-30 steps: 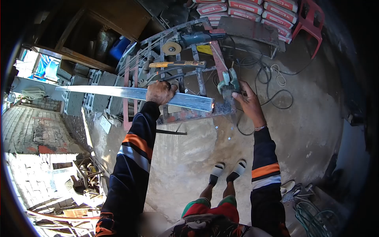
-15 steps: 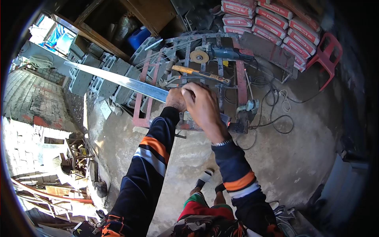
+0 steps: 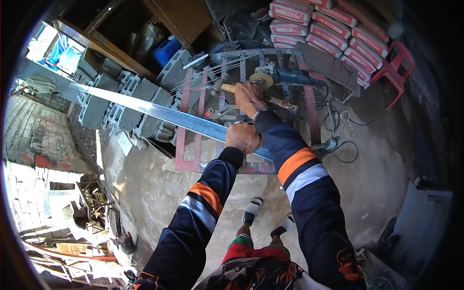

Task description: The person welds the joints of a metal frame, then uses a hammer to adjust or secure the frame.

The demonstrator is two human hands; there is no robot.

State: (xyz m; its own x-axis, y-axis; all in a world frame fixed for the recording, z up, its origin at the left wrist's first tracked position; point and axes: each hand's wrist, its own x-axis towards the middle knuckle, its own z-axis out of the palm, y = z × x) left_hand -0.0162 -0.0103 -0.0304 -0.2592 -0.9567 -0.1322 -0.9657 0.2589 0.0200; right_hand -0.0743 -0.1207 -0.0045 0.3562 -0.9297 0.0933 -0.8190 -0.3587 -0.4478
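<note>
My left hand (image 3: 243, 137) is closed round a long, shiny metal bar (image 3: 164, 113), which slants from the concrete blocks at the upper left down to the metal frame. My right hand (image 3: 250, 99) lies over a long tool with an orange-and-black handle (image 3: 281, 102), fingers curled round it; the handle shows on both sides of the hand. Just beyond that hand sits an angle grinder (image 3: 292, 77) with a round tan disc (image 3: 261, 80). A clamp-like metal tool (image 3: 217, 113) lies left of my hands, partly hidden.
A rusty red metal frame (image 3: 187, 152) serves as the work surface. Concrete blocks (image 3: 123, 104) and a blue jug (image 3: 165, 50) are behind at left. Stacked red-and-white bags (image 3: 333, 34), a red plastic chair (image 3: 398, 70) and loose cables (image 3: 345, 123) are at right.
My right hand has left the bar area and moved up onto the orange-and-black-handled tool. My left hand, still gripping the bar, has shifted right and slightly down in view.
</note>
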